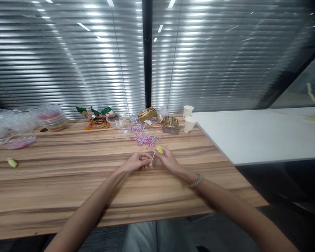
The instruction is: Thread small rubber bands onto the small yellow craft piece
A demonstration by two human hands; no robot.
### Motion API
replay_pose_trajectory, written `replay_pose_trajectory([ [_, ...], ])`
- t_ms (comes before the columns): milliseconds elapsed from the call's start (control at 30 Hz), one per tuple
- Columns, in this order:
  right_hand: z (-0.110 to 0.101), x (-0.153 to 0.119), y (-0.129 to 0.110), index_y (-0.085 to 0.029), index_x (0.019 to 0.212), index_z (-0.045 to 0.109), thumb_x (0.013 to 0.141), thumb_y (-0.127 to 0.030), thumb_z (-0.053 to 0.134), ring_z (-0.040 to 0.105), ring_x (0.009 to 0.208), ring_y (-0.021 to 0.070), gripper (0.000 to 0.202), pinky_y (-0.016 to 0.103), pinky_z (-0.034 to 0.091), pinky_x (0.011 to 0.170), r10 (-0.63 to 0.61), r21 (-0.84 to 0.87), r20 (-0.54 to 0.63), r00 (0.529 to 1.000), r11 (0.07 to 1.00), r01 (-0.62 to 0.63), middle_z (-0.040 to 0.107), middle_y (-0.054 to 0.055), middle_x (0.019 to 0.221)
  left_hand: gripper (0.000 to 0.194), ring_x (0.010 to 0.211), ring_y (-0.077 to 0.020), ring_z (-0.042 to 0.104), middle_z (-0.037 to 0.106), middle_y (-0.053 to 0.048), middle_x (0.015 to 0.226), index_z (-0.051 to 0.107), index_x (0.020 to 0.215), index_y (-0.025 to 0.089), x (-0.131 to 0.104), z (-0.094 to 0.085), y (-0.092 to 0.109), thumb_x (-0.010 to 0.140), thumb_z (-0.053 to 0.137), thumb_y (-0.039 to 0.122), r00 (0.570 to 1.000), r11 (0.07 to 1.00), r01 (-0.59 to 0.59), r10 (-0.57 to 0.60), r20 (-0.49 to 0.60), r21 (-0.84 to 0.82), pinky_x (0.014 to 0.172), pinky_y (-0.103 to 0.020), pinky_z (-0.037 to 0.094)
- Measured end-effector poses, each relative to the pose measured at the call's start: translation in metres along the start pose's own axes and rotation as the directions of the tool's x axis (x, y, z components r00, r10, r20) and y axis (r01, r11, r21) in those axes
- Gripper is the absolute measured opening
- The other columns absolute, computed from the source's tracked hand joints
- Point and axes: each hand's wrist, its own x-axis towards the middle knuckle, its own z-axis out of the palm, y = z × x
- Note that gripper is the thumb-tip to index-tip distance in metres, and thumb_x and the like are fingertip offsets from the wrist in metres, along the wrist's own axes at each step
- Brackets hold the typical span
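Note:
Over the middle of the wooden table, my left hand pinches one end of a thin pale pink strand. The strand slants up toward my right hand, whose fingers are closed around a small yellow-green lump. Whether those fingers also grip the strand's upper end is too small to tell. Just beyond both hands lies a loose pile of tiny pink, purple and pale bits. A smaller heap of similar bits lies behind it.
Clear plastic tubs and bags stand at the left back, with another yellow-green lump nearer. Snack wrappers, a clear bowl, gold packets and two paper cups line the back. A white table adjoins at right.

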Motion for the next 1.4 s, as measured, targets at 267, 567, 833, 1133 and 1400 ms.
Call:
replay_pose_trajectory([
  [267, 0.002, -0.006, -0.008, -0.017, 0.095, 0.054, 0.083, -0.042, 0.047, 0.052, 0.082, 0.0156, 0.029, 0.025, 0.041, 0.072, -0.074, -0.007, 0.196, 0.978, 0.997, 0.077, 0.059, 0.004, 0.09, 0.04, 0.043, -0.0067, 0.04, 0.058, -0.001, 0.052, 0.069, 0.091, 0.012, 0.001, -0.004, -0.007, 0.068, 0.062, 0.043, 0.991, 0.993, -0.073, 0.082, -0.104, 0.092, 0.041, -0.019, 0.026],
  [567, -0.004, -0.005, -0.009, -0.018, 0.093, 0.059, 0.088, -0.046, 0.033, 0.049, 0.057, 0.012, 0.039, 0.022, 0.04, 0.055, -0.085, -0.066, 0.197, 0.977, 0.993, 0.099, 0.056, 0.001, 0.067, 0.049, 0.083, -0.0218, 0.059, 0.067, -0.01, 0.096, 0.064, 0.104, 0.012, 0.008, -0.009, -0.017, 0.063, 0.068, 0.041, 0.898, 0.98, -0.145, 0.188, -0.397, 0.137, 0.073, -0.03, 0.046],
  [833, -0.009, -0.005, -0.015, -0.021, 0.092, 0.066, 0.085, -0.032, 0.047, 0.059, 0.088, 0.0186, 0.023, 0.031, 0.043, 0.078, -0.26, -0.231, 0.21, 0.943, 0.924, 0.306, 0.064, 0.004, 0.096, 0.047, 0.093, -0.0244, 0.058, 0.064, -0.01, 0.103, 0.065, 0.101, 0.014, 0.008, -0.009, -0.02, 0.06, 0.071, 0.037, 0.914, 0.95, -0.166, 0.248, -0.32, 0.264, 0.077, -0.032, 0.047],
  [1133, -0.003, -0.01, -0.013, -0.021, 0.086, 0.068, 0.08, -0.03, 0.055, 0.061, 0.082, 0.0199, 0.017, 0.031, 0.046, 0.073, -0.254, -0.231, 0.083, 0.964, 0.936, 0.266, 0.066, 0.005, 0.09, 0.032, 0.087, -0.0224, 0.059, 0.068, -0.007, 0.093, 0.068, 0.092, 0.016, 0.009, -0.004, -0.023, 0.066, 0.066, 0.034, 0.947, 0.939, -0.236, 0.28, -0.159, 0.251, 0.075, -0.03, 0.045],
  [1400, -0.002, -0.007, -0.021, -0.015, 0.068, 0.061, 0.078, -0.039, 0.054, 0.055, 0.053, 0.0145, 0.026, 0.026, 0.045, 0.054, -0.109, -0.065, -0.195, 0.975, 0.993, 0.098, 0.06, 0.003, 0.06, 0.03, 0.071, -0.0191, 0.059, 0.068, -0.006, 0.08, 0.069, 0.082, 0.015, 0.007, 0.011, -0.017, 0.077, 0.052, 0.04, 0.93, 0.916, -0.178, 0.275, -0.242, 0.36, 0.064, -0.027, 0.044],
])
